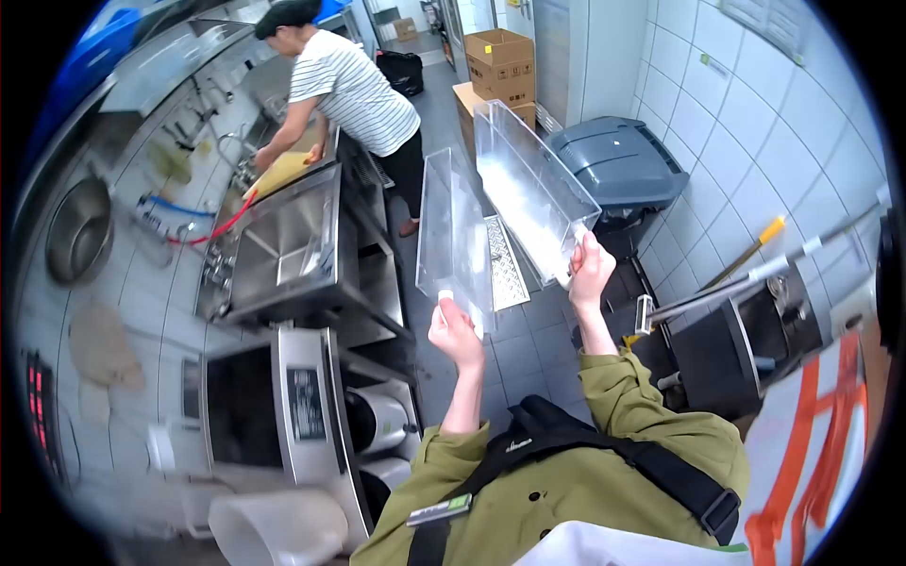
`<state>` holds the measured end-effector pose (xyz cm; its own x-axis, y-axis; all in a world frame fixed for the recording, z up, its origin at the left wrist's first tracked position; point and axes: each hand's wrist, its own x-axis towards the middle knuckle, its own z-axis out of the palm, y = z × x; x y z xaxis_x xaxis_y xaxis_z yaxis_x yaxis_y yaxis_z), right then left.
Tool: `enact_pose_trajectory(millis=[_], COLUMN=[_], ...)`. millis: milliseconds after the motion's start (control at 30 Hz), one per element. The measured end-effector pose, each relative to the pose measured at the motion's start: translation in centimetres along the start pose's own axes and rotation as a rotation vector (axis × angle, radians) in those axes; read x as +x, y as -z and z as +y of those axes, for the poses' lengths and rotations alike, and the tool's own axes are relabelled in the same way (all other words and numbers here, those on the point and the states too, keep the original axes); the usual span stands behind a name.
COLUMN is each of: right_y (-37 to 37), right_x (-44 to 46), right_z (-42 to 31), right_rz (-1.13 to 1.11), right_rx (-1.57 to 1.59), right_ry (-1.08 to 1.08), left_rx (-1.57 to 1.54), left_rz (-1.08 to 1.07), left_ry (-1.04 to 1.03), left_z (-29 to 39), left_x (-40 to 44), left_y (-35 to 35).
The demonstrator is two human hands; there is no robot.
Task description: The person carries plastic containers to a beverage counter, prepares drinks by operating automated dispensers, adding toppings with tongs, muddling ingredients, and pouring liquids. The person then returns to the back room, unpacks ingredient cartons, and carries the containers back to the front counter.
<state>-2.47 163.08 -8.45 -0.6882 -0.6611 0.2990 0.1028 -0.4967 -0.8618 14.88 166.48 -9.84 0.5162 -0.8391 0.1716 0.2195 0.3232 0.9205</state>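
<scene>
In my left hand (457,332) is the near end of a long clear plastic bin (451,226), held out in front of me over the floor. My right hand (591,269) grips the near end of a second clear plastic bin (528,179) of similar shape, tilted and a little higher. Both bins look see-through, with the floor showing behind them. Fingers of both hands are wrapped round the white-looking end grips. The two bins are side by side with a narrow gap between them.
Another person (354,90) leans over the steel sink (288,250) at the left, holding a yellow board (283,174). A grey lidded trash bin (618,160) and cardboard boxes (500,66) stand ahead right. Mop handles (746,283) lean at right; a steel appliance (307,396) is near left.
</scene>
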Motion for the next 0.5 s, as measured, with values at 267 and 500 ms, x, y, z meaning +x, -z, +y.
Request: enact_pose_trajectory(millis=[267, 500], right_y=[-11.8, -27.3], right_x=[23.1, 41.9], right_z=[14.2, 29.2], right_rz=[-0.085, -0.099], right_rx=[0.046, 0.039], right_ry=[-0.066, -0.054], left_rx=[0.015, -0.032], left_rz=[0.031, 0.088], left_ry=[-0.022, -0.084], left_z=[-12.5, -21.6], left_x=[24.1, 46.1], left_y=[-17.5, -29.9])
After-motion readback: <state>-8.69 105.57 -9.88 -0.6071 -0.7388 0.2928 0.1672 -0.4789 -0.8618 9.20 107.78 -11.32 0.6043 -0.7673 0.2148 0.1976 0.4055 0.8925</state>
